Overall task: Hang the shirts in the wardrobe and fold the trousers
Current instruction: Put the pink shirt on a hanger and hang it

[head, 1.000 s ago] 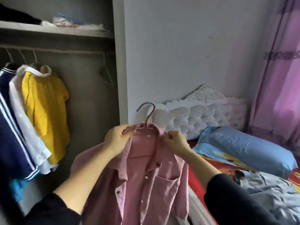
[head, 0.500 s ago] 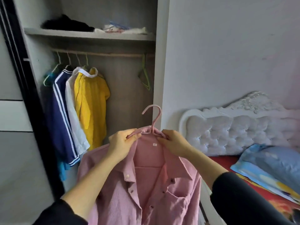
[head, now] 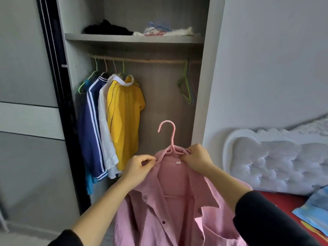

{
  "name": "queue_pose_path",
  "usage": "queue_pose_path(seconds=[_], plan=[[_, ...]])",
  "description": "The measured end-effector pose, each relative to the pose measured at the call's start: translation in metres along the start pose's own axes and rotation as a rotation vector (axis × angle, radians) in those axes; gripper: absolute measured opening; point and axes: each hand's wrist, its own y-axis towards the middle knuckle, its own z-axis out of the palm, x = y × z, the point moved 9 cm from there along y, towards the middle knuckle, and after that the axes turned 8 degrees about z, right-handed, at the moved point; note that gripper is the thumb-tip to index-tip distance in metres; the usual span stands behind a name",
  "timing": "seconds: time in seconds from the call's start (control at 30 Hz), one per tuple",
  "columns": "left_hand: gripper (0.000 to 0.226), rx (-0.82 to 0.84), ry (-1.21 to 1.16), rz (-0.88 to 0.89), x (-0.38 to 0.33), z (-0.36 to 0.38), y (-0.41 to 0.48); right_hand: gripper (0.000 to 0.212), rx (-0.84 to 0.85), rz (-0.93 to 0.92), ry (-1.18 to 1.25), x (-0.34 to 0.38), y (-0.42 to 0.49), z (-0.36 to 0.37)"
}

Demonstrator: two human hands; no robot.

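A pink button shirt (head: 177, 210) hangs on a pink hanger (head: 171, 137) in front of the open wardrobe. My left hand (head: 138, 167) pinches the left side of the collar. My right hand (head: 197, 159) grips the collar and the hanger's shoulder on the right. The hanger's hook points up, well below the wooden rail (head: 145, 59). On the rail's left hang a navy striped top (head: 90, 125), a white shirt (head: 104, 130) and a yellow shirt (head: 124, 112).
Empty green hangers (head: 185, 86) hang at the rail's right end. A shelf (head: 133, 39) above holds dark and white bundles. A sliding door (head: 26, 103) stands left. A bed with a white tufted headboard (head: 269, 162) and a blue pillow (head: 316, 206) lies right.
The view has turned left toward the wardrobe, and the bed has slid out to the right. Both hands keep hold of the pink shirt's collar, now facing the rail.
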Motion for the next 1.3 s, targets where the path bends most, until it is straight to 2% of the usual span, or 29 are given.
queue_pose_path(seconds=[0.27, 0.43, 0.6, 0.73, 0.83, 1.0, 1.1, 1.3], plan=[[0.025, 0.204, 0.129, -0.067, 0.061, 0.002, 0.094, 0.029, 0.068, 0.129, 0.076, 0.038, 0.079, 0.032], [0.036, 0.322, 0.071, -0.079, 0.101, -0.003, 0.15, 0.023, 0.028, 0.205, 0.088, 0.065, 0.136, 0.047], [0.032, 0.373, 0.076, -0.01, 0.123, -0.017, 0.222, 0.03, -0.019, 0.225, 0.138, 0.092, 0.188, 0.063], [0.036, 0.386, 0.122, 0.028, 0.136, -0.026, 0.272, 0.012, -0.099, 0.252, 0.208, 0.108, 0.228, 0.071], [0.046, 0.377, 0.15, 0.065, 0.143, -0.039, 0.313, 0.011, -0.161, 0.241, 0.243, 0.128, 0.265, 0.069], [0.046, 0.322, 0.22, 0.194, 0.136, -0.063, 0.389, 0.011, -0.274, 0.173, 0.289, 0.171, 0.334, 0.051], [0.044, 0.219, 0.295, 0.26, 0.129, -0.083, 0.436, 0.019, -0.339, 0.143, 0.362, 0.193, 0.375, 0.038], [0.062, 0.021, 0.498, 0.275, 0.126, -0.134, 0.519, 0.024, -0.442, 0.056, 0.418, 0.243, 0.442, 0.012]])
